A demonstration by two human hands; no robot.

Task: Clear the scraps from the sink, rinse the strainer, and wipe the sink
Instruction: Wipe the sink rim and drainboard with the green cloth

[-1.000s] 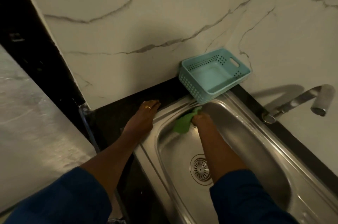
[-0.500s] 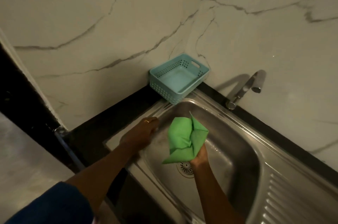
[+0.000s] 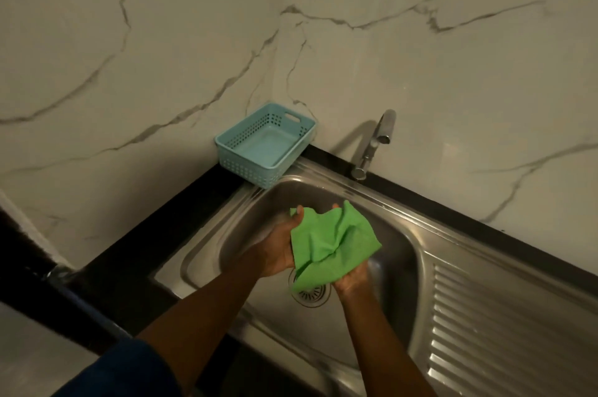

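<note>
Both my hands hold a crumpled green cloth [image 3: 333, 243] above the steel sink [image 3: 265, 209]. My left hand [image 3: 278, 247] grips its left edge, thumb over the top. My right hand [image 3: 352, 280] holds it from below on the right, mostly hidden by the cloth. The round strainer [image 3: 312, 294] sits in the drain at the basin's bottom, partly covered by the hanging cloth. No scraps are visible in the basin.
A light blue perforated basket [image 3: 249, 166], with nothing in it, stands on the black counter in the back corner. A steel tap [image 3: 375, 144] rises behind the basin. A ribbed drainboard [image 3: 504, 332] lies to the right. Marble walls enclose the corner.
My right hand lifted the cloth from the basin's far left corner. My left hand left the sink rim and took hold of the cloth too. The view swung right.
</note>
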